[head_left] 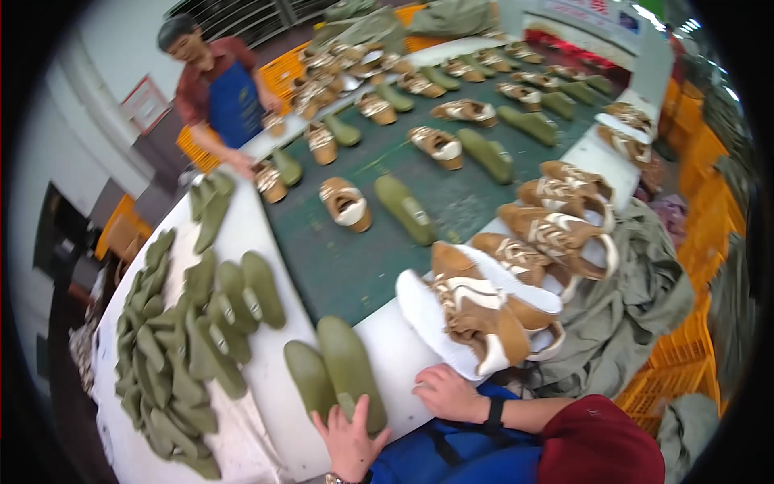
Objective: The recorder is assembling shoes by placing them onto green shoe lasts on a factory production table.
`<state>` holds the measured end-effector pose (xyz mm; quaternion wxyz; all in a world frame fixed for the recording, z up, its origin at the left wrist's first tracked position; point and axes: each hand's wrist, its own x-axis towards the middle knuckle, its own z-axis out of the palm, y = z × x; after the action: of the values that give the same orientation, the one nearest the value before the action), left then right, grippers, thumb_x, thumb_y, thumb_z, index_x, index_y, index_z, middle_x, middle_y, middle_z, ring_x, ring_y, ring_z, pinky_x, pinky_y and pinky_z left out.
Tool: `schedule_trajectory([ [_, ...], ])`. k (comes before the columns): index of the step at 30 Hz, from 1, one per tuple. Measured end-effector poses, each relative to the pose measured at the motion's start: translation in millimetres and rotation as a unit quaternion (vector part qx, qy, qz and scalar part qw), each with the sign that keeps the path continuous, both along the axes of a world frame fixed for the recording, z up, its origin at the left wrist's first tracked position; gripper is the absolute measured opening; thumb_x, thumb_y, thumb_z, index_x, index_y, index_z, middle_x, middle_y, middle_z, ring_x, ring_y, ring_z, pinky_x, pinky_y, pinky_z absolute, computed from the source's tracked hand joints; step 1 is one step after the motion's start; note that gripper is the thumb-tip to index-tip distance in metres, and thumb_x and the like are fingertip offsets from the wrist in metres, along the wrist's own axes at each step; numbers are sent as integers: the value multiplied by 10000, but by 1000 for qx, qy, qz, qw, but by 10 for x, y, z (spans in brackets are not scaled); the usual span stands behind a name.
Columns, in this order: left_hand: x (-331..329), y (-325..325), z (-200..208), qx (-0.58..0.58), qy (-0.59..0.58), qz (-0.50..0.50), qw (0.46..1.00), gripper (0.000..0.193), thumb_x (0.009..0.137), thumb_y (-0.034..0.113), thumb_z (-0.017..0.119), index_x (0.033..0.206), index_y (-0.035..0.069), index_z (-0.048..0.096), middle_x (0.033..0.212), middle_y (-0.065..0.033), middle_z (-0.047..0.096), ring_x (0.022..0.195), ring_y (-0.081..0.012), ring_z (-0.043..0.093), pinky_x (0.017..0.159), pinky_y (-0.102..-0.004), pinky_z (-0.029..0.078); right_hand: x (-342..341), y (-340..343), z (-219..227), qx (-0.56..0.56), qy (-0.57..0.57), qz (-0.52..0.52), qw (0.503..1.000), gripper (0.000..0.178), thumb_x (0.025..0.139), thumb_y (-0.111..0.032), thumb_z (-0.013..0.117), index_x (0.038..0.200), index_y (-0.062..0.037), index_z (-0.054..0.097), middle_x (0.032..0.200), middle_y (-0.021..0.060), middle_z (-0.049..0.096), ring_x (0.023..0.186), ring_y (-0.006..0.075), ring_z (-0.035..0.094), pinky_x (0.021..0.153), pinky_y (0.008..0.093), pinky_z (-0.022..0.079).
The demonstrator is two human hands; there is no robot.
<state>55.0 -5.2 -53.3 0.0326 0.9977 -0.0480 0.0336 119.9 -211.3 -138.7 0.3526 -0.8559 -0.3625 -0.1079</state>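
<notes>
Fingers spread, my left hand (349, 442) rests over the heel ends of two olive-green insoles (347, 363) that lie side by side on the white table edge (389, 343). It touches them without closing round either. My right hand (451, 395) lies on the same white edge, its fingers loosely laid down and nothing visible in them. Close beyond that hand is a brown-and-white sneaker (476, 310) tipped on its side, its white sole (431, 323) facing left. More brown sneakers (556, 234) are lined up along the right edge.
On the green conveyor belt (322, 266), sneakers and green insoles stand in rows. A pile of green insoles (161, 355) covers the left side table. Across the belt, a co-worker in a blue apron (234, 101) touches a shoe. Orange crates (677, 371) with grey-green cloth (621, 282) stand at right.
</notes>
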Motion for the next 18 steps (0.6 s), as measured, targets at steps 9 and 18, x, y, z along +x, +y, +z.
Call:
schedule_trajectory([
  [9,855,371,362,28,282,-88,955,497,736,425,683,1167,213,555,700,-113,638,673,-268,634,858,-429,436,40,-4,-60,31,31,49,998,180,714,-89,612,891,-63,596,979,96,542,996,266,517,900,399,415],
  [18,2798,525,-550,-9,186,43,981,409,757,266,651,1135,126,583,982,-154,658,942,-325,617,842,-404,482,37,4,-47,17,4,40,999,195,693,-109,617,886,-83,605,976,78,556,997,248,529,901,392,420],
])
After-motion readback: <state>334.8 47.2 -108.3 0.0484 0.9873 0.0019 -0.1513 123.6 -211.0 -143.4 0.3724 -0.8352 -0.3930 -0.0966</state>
